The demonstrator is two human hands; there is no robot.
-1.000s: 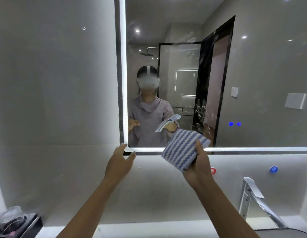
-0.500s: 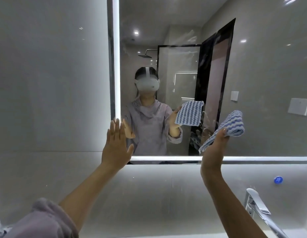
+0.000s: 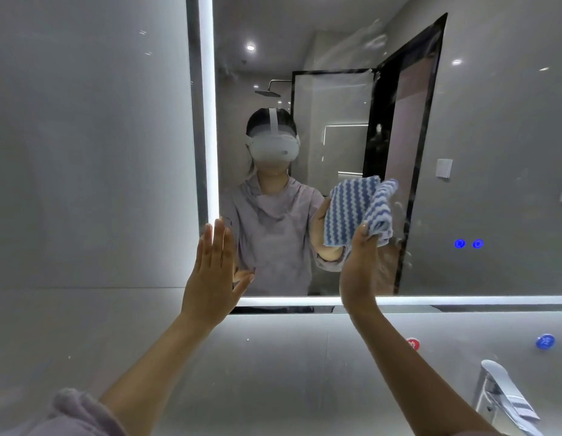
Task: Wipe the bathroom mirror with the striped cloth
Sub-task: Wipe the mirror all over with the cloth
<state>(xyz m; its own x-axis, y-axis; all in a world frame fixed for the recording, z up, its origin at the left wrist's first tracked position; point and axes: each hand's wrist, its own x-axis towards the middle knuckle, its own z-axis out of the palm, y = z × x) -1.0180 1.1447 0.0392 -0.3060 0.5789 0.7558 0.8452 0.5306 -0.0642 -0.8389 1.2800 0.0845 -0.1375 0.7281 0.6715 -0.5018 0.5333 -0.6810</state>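
The bathroom mirror (image 3: 493, 146) fills the upper right of the head view, with a lit strip along its left and bottom edges and faint smears near its top. My right hand (image 3: 361, 265) is raised against the lower middle of the glass and grips the blue-and-white striped cloth (image 3: 383, 209), which is bunched and pressed to the mirror; its reflection shows just to the left. My left hand (image 3: 210, 278) lies flat with straight fingers on the mirror's lower left corner, holding nothing.
A chrome faucet (image 3: 500, 398) stands at the lower right. A red sticker (image 3: 412, 343) and a blue sticker (image 3: 545, 341) sit on the wall below the mirror. Two blue touch buttons (image 3: 468, 243) glow on the glass. Grey tiled wall lies to the left.
My right hand has lifted the cloth from below the mirror's bottom edge up onto the glass. My left hand has slid from the bottom corner up to lie flat on the mirror.
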